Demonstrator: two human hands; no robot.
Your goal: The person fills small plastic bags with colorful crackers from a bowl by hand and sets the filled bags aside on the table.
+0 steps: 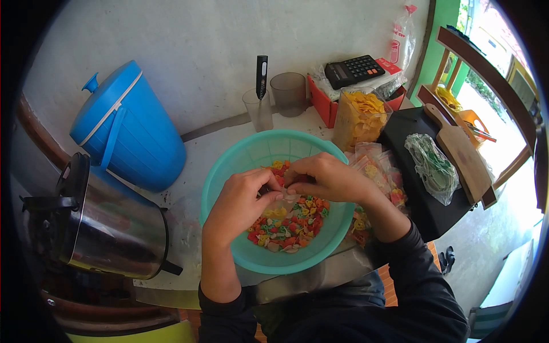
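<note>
My left hand (pixel 243 193) and my right hand (pixel 325 178) meet over a mint-green plastic basin (pixel 216 171). Thumbs and fingers of both pinch the top of a small clear plastic bag (pixel 277 212), which seems to hold some yellow pieces at its bottom. Its outline is hard to see against what lies behind. Under it, the basin holds many small colourful snack pieces (pixel 297 228) in red, orange, yellow, green and cream. Right of the basin, near my right forearm, several clear packets (pixel 374 166) with similar colourful pieces lie in a pile.
At the left stand a blue cooler jug (pixel 134 126) and a steel thermos pot (pixel 117 220). Behind the basin are two cups (pixel 289 94), a clear tub of yellow chips (pixel 361 117) and a calculator (pixel 354 71) on a red box. A wooden board (pixel 460 154) lies on a black case (pixel 412 211).
</note>
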